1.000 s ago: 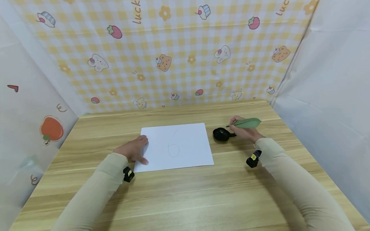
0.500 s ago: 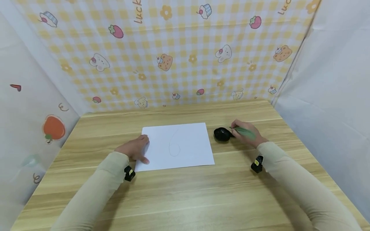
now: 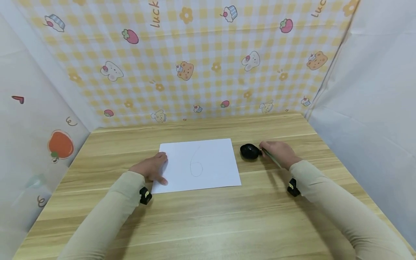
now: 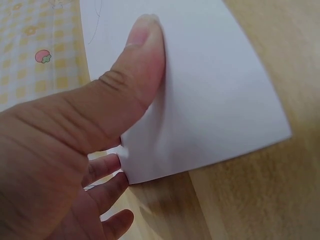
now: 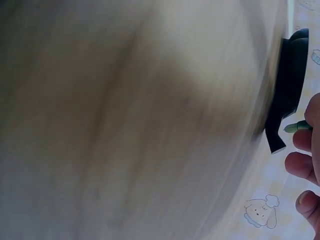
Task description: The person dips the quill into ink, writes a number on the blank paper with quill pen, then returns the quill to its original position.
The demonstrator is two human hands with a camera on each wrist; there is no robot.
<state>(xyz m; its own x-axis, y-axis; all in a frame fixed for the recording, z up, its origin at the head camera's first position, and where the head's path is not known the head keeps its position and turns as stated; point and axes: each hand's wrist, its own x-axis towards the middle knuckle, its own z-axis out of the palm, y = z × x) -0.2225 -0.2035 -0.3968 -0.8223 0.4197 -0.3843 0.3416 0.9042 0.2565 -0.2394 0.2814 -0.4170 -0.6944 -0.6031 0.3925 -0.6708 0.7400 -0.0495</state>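
Note:
A white sheet of paper [image 3: 214, 162] with a thin line shaped like a 6 lies on the table. My left hand [image 3: 151, 168] rests at its left edge; in the left wrist view the thumb [image 4: 142, 50] lies on the sheet, with the other fingers beside the edge. My right hand [image 3: 280, 152] pinches a green leaf-shaped pen [image 3: 272, 158], seen nearly edge-on. Its tip end [image 5: 296, 127] points toward a small black pan-shaped dish [image 3: 249, 151] right of the paper. The right fingers are close to the dish's short handle, which they partly hide in the head view.
The wood-grain table [image 3: 208, 224] runs back to a yellow checked cloth [image 3: 208, 83] with cartoon prints. White cloth sides [image 3: 377, 108] stand at left and right. A small black camera [image 3: 293, 187] sits on the right wrist, another on the left.
My right hand has come down closer to the dish's handle, and the pen has turned from showing its broad leaf side to nearly edge-on. The left hand and paper have stayed put.

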